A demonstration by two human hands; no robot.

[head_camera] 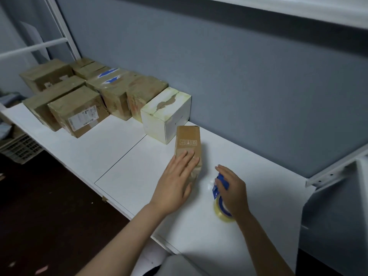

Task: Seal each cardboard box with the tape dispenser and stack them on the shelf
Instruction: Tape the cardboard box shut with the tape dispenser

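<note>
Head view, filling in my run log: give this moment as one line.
left hand: flat on small brown box | right hand: grips tape dispenser | surface: white table

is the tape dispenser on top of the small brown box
No, the right hand grips the tape dispenser beside the small brown box, low over the white table.

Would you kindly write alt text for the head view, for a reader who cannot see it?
A person's left hand rests flat on a small brown cardboard box on a white table, while the right hand grips a blue tape dispenser. More taped boxes stand behind.
</note>
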